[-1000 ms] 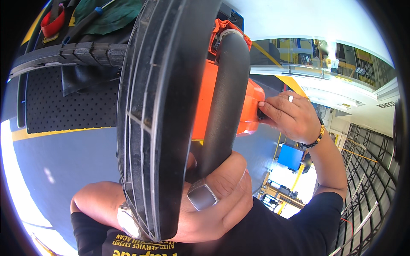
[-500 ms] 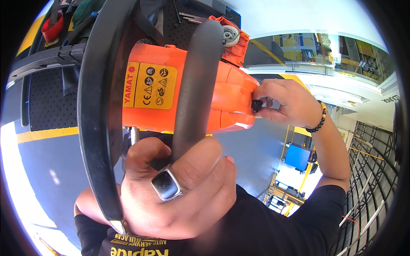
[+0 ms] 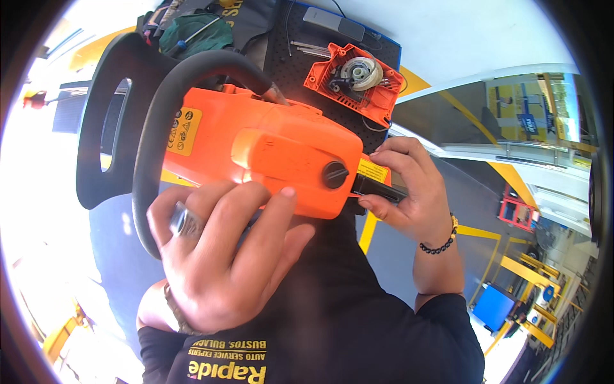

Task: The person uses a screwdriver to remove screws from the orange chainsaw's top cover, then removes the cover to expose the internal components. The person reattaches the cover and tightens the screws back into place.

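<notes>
Here's the saw (image 3: 300, 150), just beyond my left grip (image 3: 220, 262), fingers spread apart; my right grip (image 3: 416, 189) clamps its rear handle (image 3: 378, 188), probably steadying it, knob (image 3: 334, 174) facing me.

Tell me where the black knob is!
In the head view, the black knob sits just right of centre, on the orange saw, left of the right hand.
</notes>
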Demonstrator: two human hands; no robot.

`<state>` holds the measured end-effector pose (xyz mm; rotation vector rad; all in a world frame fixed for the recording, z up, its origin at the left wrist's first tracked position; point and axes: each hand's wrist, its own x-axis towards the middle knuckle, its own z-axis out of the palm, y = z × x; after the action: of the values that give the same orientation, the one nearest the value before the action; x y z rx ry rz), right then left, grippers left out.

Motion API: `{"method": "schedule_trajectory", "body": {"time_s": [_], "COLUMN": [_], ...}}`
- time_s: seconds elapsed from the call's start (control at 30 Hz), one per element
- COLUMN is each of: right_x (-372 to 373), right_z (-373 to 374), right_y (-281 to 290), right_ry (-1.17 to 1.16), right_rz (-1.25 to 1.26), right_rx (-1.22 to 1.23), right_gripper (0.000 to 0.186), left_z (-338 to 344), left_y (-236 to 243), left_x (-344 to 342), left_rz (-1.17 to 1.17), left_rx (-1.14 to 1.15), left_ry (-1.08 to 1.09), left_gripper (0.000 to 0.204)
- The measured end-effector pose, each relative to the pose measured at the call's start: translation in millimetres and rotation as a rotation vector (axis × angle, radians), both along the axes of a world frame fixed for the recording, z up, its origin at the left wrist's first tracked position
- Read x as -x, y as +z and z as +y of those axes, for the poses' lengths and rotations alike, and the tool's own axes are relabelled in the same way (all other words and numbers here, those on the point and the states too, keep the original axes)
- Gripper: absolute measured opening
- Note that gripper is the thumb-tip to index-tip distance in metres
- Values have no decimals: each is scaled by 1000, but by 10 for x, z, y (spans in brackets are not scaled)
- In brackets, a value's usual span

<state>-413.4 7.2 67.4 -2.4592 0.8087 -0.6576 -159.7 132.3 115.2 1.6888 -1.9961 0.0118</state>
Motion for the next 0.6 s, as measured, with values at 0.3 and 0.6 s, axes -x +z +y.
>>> {"method": "schedule_trajectory", "body": {"time_s": [0.3,0.6], "right_x": [134,343], "right_z": [197,80], "right_y": [-414,-563], "right_ry": [49,143], "right_rz": [-12,-93], "right_rx": [-290,-203], "right_gripper": [56,54], "left_z": [-272,-335], "left_y": [-262,-249], "left_x": [591,776], "left_rz": [62,-2], "left_rx": [-50,-192], "left_ry": [203,222], "left_gripper": [29,31]}}
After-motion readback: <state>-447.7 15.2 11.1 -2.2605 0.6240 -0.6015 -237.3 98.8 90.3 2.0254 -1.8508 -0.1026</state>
